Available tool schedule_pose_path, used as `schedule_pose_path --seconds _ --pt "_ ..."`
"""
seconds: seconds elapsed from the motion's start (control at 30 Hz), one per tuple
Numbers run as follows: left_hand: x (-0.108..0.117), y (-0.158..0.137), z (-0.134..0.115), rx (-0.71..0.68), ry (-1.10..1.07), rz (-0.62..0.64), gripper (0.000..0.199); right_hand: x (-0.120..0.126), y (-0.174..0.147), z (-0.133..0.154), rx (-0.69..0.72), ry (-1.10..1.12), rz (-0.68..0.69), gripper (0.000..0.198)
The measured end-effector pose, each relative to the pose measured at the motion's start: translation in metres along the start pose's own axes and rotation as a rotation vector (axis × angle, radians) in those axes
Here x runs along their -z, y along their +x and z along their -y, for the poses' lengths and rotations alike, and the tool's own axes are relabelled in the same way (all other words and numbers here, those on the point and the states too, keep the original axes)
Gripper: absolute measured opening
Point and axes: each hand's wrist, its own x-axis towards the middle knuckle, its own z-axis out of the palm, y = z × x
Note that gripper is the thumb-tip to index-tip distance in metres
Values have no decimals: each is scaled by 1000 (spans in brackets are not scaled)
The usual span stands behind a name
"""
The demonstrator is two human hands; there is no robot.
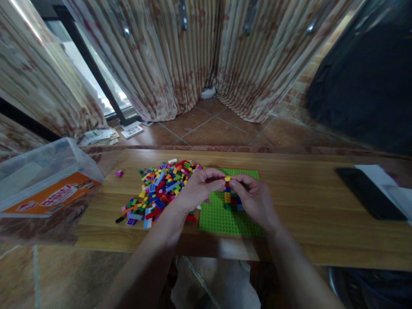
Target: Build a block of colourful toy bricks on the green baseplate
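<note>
My left hand [201, 184] and my right hand [255, 195] meet over a green studded baseplate [214, 221], thumbs and fingers pinched together. Between the fingertips is a small yellow toy brick [227, 178], with a bit of red just under it. Which fingers bear on which piece is too small to tell. Below the hands, a small structure of yellow, green, red and blue bricks [227, 198] stands on the baseplate, its right side partly covered by my right hand. To the left, beside my left forearm, spreads a pile of loose mixed-colour bricks [161, 189].
A clear plastic tub [48, 171] with an orange label stands at the left. A single magenta brick [119, 173] lies apart from the pile. At the table's right end are a dark flat object [367, 193] and white paper [375, 174]. Curtains [174, 64] hang beyond the wooden table [305, 206].
</note>
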Motion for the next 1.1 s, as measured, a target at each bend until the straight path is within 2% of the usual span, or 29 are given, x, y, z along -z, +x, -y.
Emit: schedule_pose_path --seconds 0.2,0.43,0.57,0.73,1.1 --pt "3 0 2 7 -73 16 28 0 0 8 -60 151 14 26" --pt "2 0 -2 -130 80 3 22 -4 2 16 -243 548 60 25" --pt "-1 1 -2 -185 104 32 19 -7 0 19 -302 541 93 33" --pt "-5 2 3 -255 119 30 15 -11 -1 17 -294 524 85 37" --pt "-13 -2 4 -424 393 -105 8 -10 -2 15 -273 584 32 32"
